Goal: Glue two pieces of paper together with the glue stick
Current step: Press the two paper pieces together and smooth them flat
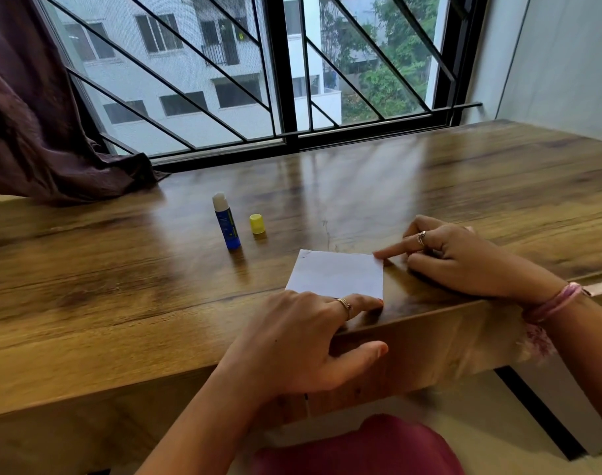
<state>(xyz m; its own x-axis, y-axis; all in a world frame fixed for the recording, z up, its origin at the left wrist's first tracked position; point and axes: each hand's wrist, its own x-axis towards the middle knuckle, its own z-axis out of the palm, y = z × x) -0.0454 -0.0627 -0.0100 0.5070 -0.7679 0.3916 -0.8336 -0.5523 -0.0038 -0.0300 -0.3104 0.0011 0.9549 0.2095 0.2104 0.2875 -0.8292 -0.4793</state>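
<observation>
I am pinning the paper (337, 272) with my flat left hand (306, 334), fingers spread; my right hand (460, 258) is pressing its corner, forefinger extended, bonding sheets.

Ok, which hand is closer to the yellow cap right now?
Left. The left hand rests on the paper's near edge, below and slightly right of the yellow cap. The right hand is farther right, fingertip on the paper's far right corner.
</observation>
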